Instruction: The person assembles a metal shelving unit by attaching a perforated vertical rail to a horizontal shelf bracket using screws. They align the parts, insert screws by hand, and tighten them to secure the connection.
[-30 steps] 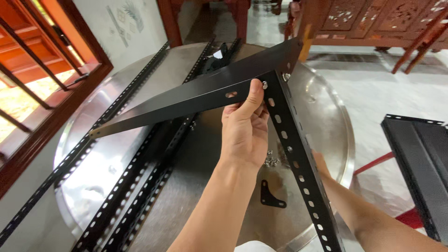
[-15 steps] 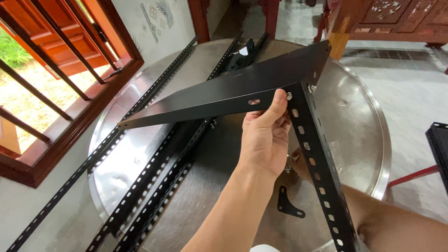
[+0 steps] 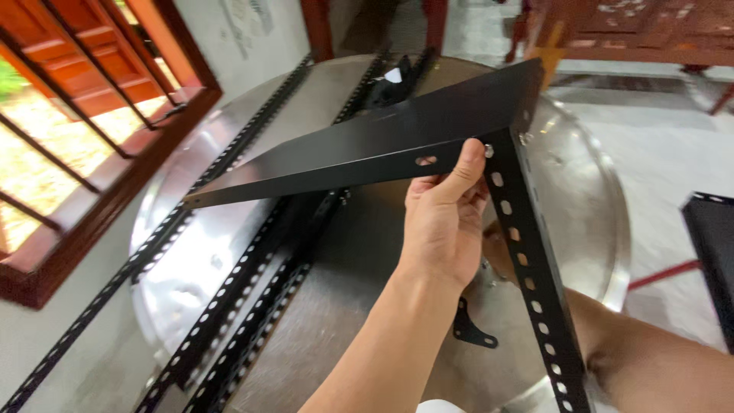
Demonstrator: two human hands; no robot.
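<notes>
My left hand [image 3: 440, 222] grips the front edge of a black metal shelf panel [image 3: 382, 141], thumb pressed up near the corner. At that corner a black slotted angle upright [image 3: 531, 268] is joined to the panel by a silver screw [image 3: 488, 151] and slants down to the lower right. The panel is held tilted above a round shiny metal table [image 3: 589, 183]. My right forearm comes in from the lower right; my right hand [image 3: 498, 256] is mostly hidden behind the upright, low over the table, and its fingers cannot be seen.
Several black slotted angle bars [image 3: 245, 306] lie across the table's left half and stick out past its rim. A small black corner bracket [image 3: 468, 329] lies near me. Another black shelf [image 3: 711, 237] sits on the floor at right. A wooden barred window [image 3: 92, 153] is at left, carved furniture [image 3: 642, 30] behind.
The view has shifted slightly; the panel and upright stay in my left hand in the same grip. My right hand has drawn further behind the upright.
</notes>
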